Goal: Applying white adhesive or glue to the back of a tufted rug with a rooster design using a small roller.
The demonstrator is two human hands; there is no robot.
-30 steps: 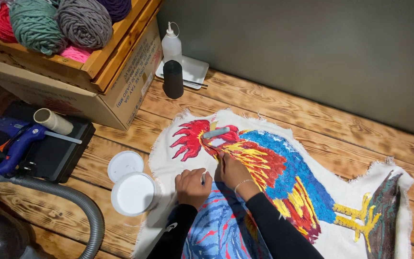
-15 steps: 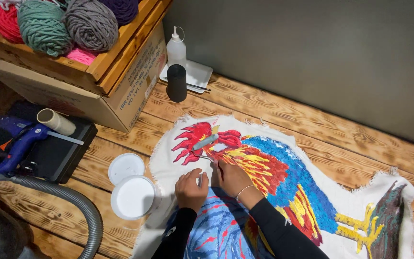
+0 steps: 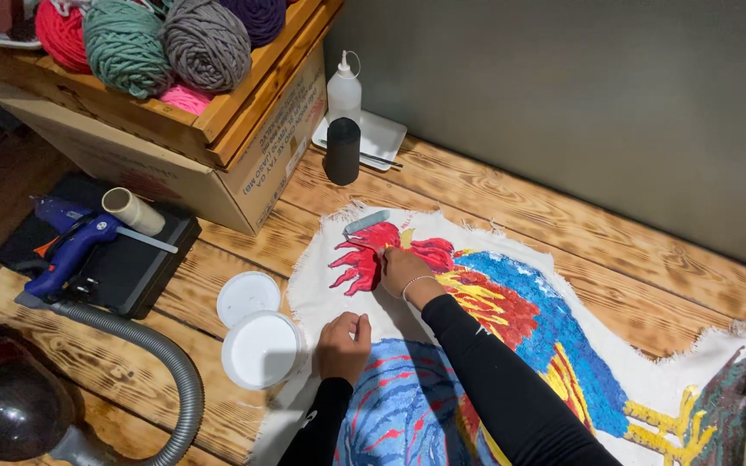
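A rooster rug (image 3: 511,345) lies flat on the plank floor (image 3: 563,216), its red comb (image 3: 360,259) under the right hand (image 3: 401,272) — fingers closed on a grey tool (image 3: 366,222) pressed to the cloth. The left hand (image 3: 344,343) rests on the rug's white edge, fingers curled on nothing visible. Just beside it sit an open white tub (image 3: 261,349) and its lid (image 3: 248,298). Farther left, a blue glue gun (image 3: 66,255); behind, a crate of yarn (image 3: 166,43).

Left of your rug: white round tub (image 3: 262,349) and lid (image 3: 248,298) block. Bare wooden planks (image 3: 563,216) beyond stay open; black cylinder (image 3: 342,151) guards the corner.
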